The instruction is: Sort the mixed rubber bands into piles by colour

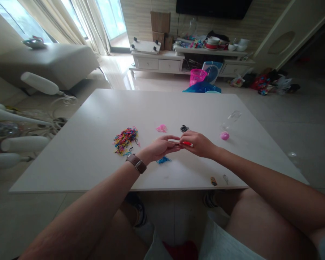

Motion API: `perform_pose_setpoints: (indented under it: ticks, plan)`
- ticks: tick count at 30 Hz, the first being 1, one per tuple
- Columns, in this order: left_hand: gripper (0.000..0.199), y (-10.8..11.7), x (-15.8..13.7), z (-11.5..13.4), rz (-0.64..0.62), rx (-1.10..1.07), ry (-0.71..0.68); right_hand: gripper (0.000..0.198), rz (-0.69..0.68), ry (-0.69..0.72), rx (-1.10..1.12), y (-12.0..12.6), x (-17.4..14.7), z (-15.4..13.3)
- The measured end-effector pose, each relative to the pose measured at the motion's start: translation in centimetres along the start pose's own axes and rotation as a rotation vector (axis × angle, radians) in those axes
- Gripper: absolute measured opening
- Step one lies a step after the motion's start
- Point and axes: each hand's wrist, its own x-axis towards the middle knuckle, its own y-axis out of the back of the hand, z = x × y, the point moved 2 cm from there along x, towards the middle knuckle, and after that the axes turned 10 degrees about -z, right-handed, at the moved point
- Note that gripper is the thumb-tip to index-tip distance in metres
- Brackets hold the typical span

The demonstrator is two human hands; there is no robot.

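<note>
Over the middle of the white table [103, 108], my left hand [164, 147] reaches right with its fingers stretched out and a gap between them; a brown-strapped watch [137, 163] is on that wrist. My right hand [197, 145] meets its fingertips, fingers pinched together. Whatever lies between the fingertips is too small to make out. A red pile [187, 143] of small bands shows by my right fingers, partly hidden. Near the hands lie a pink pile [161, 128], a black pile [184, 128] and a blue pile [164, 160]. Left of them is a larger mixed-colour heap [126, 140] of small bands.
On the right are a pink round object [224, 135] and a clear plastic piece [235, 115]. Two small items, one yellow-and-dark [213, 181] and one pale [225, 179], lie by the front edge. Beyond the table stands a pink basket [197, 76]. White lamp shades [40, 83] flank the left.
</note>
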Motion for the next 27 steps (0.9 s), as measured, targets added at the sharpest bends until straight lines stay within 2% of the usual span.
perform_pose_setpoints:
  ticks: [2, 8, 11, 17, 21, 27]
  plan:
    - [0.021, 0.1, -0.1, 0.3, 0.022, 0.016, -0.01, 0.013, 0.063, -0.086, 0.079, 0.0, 0.0, 1.2]
    - [0.016, 1.4, 0.1, 1.2, 0.181, -0.053, -0.064, 0.007, 0.235, -0.51, 0.228, -0.9, -0.6, 7.4]
    - [0.018, 1.9, 0.4, 1.3, 0.196, -0.129, -0.064, 0.005, 0.274, -0.628, 0.239, -1.8, -0.7, 10.0]
    - [0.032, 2.4, 0.7, 1.6, 0.21, -0.202, -0.055, 0.012, 0.364, -0.706, 0.365, -3.5, 0.2, 12.2]
    - [0.038, 3.2, 1.1, 2.1, 0.285, -0.31, -0.088, 0.013, 0.416, -0.732, 0.361, -3.6, 0.9, 11.9]
    - [0.047, 4.7, 2.5, 3.4, 0.392, -0.394, -0.136, 0.009, 0.422, -0.709, 0.317, -2.5, 0.7, 10.5]
